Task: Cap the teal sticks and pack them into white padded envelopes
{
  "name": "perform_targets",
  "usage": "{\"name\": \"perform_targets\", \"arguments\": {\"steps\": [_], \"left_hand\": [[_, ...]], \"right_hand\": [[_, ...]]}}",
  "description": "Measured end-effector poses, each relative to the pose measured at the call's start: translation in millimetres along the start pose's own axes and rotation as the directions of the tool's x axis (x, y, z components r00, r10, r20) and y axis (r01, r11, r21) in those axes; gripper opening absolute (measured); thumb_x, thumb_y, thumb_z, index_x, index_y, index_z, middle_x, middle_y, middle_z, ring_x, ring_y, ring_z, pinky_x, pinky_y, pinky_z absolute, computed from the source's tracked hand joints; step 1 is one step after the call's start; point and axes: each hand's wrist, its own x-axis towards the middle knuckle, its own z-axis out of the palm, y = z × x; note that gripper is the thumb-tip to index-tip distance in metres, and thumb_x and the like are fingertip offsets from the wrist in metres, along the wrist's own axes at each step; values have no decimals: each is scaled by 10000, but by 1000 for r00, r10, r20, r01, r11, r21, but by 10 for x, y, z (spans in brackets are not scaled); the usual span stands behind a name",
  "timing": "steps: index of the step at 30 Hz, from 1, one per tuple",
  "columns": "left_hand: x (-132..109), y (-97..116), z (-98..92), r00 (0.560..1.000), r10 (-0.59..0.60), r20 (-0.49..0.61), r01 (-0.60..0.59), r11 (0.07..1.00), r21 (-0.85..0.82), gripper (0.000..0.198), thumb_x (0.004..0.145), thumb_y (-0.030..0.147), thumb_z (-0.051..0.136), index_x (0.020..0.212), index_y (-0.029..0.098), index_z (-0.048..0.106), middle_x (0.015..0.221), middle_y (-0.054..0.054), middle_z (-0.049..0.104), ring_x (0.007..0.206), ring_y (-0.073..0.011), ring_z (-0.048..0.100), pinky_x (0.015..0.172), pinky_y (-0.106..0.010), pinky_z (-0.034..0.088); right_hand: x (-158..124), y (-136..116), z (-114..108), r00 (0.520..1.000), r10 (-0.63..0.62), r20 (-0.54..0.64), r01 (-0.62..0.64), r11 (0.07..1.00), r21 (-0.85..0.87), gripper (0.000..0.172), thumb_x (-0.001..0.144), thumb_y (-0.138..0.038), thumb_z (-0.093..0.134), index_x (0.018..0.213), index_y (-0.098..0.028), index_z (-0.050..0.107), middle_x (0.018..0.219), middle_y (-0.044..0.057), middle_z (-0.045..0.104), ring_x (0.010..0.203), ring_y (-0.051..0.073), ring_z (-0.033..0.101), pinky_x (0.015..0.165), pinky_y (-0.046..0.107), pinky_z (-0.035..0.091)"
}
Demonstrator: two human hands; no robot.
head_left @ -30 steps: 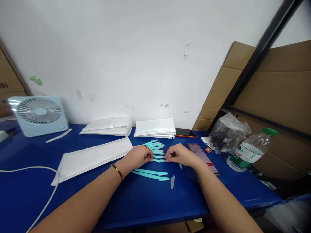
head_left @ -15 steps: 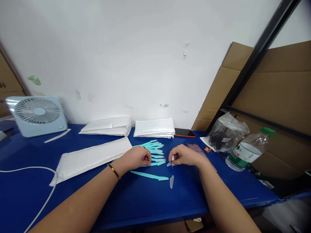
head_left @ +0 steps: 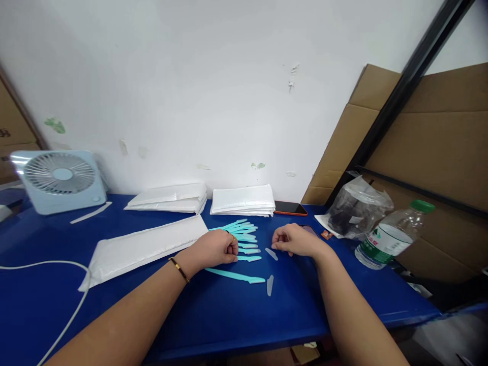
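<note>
My left hand (head_left: 218, 247) is closed in a pinch on a turquoise eyebrow razor (head_left: 249, 258), whose blade end points right. Several more turquoise razors (head_left: 244, 230) fan out behind it, partly covered by the hand. One razor (head_left: 236, 275) lies apart, nearer the table's front. To the right, my right hand (head_left: 295, 240) has its fingers curled together, and nothing shows between them. Just left of its fingertips a clear blade cap (head_left: 271, 253) rests on the table, and a second clear cap (head_left: 270, 285) lies closer to the front.
A white padded mailer (head_left: 145, 246) lies left of the razors. Two stacks of mailers (head_left: 168, 197) (head_left: 243, 199) sit against the wall. At right are a phone (head_left: 290, 208), a bagged cup (head_left: 354, 211) and a water bottle (head_left: 392, 236). A blue fan (head_left: 61, 180) and white cable (head_left: 82, 300) are left.
My right hand has let go of a clear cap, which now lies on the table, and has drawn slightly up and right. My left hand has stayed nearly still on the razor.
</note>
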Motion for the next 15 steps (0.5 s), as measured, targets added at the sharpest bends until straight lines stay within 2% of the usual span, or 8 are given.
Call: {"name": "perform_targets", "arguments": {"steps": [2, 4, 6, 9, 15], "left_hand": [[-2, 6, -3, 1000, 2, -5, -2, 1000, 3, 163, 715, 363, 587, 751, 220, 658, 716, 5, 657, 634, -120, 569, 504, -201, 343], [-2, 7, -3, 1000, 2, -15, -2, 1000, 15, 158, 715, 364, 590, 743, 224, 658, 713, 8, 657, 636, -122, 566, 505, -203, 340], [0, 4, 1, 1000, 1, -14, -1, 1000, 17, 149, 715, 359, 594, 743, 226, 656, 705, 15, 657, 626, -118, 564, 505, -204, 338], [4, -1, 5, 1000, 2, 2, -2, 1000, 6, 133, 714, 346, 598, 744, 229, 654, 688, 26, 656, 602, -108, 560, 501, -203, 335], [0, 14, -10, 1000, -4, -4, 4, 1000, 29, 138, 711, 351, 595, 728, 230, 659, 693, 19, 654, 609, -118, 554, 492, -207, 328]], "right_hand": [[-1, -10, -22, 988, -156, 8, 156, 988, -12, 211, 695, -220, 619, 897, -219, 678, 874, 30, 628, 647, 117, 577, 557, 207, 432], [12, -27, -15, 965, -250, 72, 252, 968, -10, 244, 671, -174, 630, 899, -240, 686, 958, 23, 602, 712, 116, 568, 591, 202, 436], [32, -38, 11, 967, -235, 100, 238, 971, -18, 182, 677, -212, 644, 852, -223, 691, 875, 16, 616, 683, 116, 559, 574, 201, 424], [57, -32, 46, 986, -149, 81, 152, 988, -30, 149, 695, -293, 645, 797, -190, 679, 723, 6, 633, 625, 121, 550, 532, 204, 393], [67, -14, 44, 992, -117, 36, 119, 992, -45, 162, 728, -309, 601, 782, -181, 684, 712, 14, 657, 605, 128, 548, 515, 213, 369]]}}
